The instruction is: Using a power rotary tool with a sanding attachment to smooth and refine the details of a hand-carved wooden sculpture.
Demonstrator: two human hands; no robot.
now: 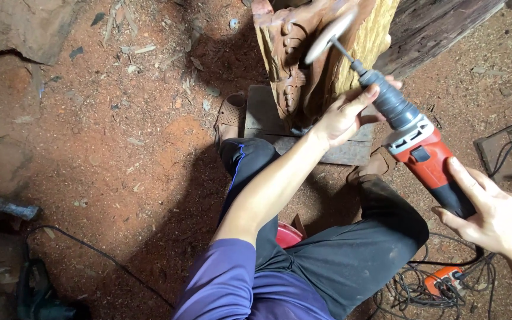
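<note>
Red-and-grey, the die grinder (422, 148) sits in both our hands: the right hand (493, 216) has its fingers wrapped round the rear body, while the left hand (345, 115) curls loosely against the grey nose, steadying it. Its spinning disc (329, 37) meets the carved wood block (315, 53), which stands upright on a plank (268, 118) between our feet. We judge the shaping is mid-pass; next we need a firm, guided sweep along the relief. Tangled cables (440, 284) lie by our right knee and could snag, and another tool (7, 207) lies well apart in the sawdust.
</note>
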